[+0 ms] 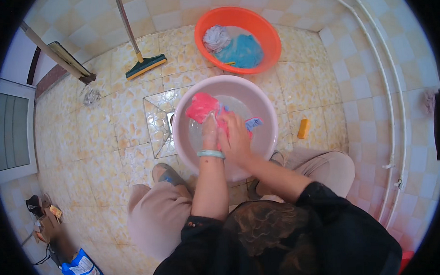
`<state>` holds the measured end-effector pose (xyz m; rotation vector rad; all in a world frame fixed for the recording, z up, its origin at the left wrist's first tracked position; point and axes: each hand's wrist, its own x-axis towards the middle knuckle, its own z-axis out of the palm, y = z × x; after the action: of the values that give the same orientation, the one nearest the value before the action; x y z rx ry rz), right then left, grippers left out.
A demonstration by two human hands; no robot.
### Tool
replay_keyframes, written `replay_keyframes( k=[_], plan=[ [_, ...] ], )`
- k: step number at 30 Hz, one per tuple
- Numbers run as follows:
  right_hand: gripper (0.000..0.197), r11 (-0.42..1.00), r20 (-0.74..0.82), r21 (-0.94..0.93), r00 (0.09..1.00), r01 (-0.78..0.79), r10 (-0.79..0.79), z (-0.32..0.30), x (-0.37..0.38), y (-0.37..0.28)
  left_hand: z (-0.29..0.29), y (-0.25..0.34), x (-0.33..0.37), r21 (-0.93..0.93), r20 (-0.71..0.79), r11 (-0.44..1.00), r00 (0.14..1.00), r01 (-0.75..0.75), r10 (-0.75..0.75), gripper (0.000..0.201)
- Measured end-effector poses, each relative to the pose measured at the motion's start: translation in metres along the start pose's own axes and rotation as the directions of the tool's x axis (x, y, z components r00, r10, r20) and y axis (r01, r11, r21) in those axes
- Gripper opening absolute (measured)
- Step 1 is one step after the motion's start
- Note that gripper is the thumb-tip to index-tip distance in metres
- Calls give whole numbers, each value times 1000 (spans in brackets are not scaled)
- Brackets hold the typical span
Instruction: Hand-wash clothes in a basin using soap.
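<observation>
Both my hands are inside a pale pink basin [274,130], working on a bright pink cloth [201,107]. My left hand [209,133], with a pale green bangle at the wrist, is closed on the cloth. Pressed against it from the right is my right hand [236,137], its fingers bent over the same cloth. Part of the cloth bulges out beyond my left fingers. A small blue patterned piece [253,123] shows to the right of my right hand; whether it belongs to the cloth I cannot tell. My fingertips are partly hidden.
An orange basin [275,46] beyond holds blue cloth [241,50] and whitish cloth [216,38]. A yellow bar [303,128] lies on the tiles at right. A floor squeegee [146,67] leans far left of the basins. White pipes [393,117] run along the right wall.
</observation>
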<state>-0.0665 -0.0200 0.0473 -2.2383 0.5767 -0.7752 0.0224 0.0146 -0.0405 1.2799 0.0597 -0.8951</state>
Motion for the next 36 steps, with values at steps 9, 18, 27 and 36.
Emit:
replay_keyframes(
  k=[9, 18, 27, 36],
  plan=[
    [21, 977, 92, 82, 977, -197, 190, -10, 40, 40, 36, 20, -22, -521, 63, 847, 994, 108, -88, 21],
    [16, 944, -38, -40, 945, -327, 325, 3, 75, 87, 50, 15, -20, -530, 182, 825, 977, 195, -114, 23],
    [18, 999, 13, 10, 998, 53, -53, 15, -9, 7, -1, -1, -9, -553, 38, 800, 966, 233, -256, 23],
    [33, 863, 203, 33, 848, -505, 489, -43, 83, 135, 56, 32, -32, -395, 258, 896, 961, 201, -102, 25]
  ],
)
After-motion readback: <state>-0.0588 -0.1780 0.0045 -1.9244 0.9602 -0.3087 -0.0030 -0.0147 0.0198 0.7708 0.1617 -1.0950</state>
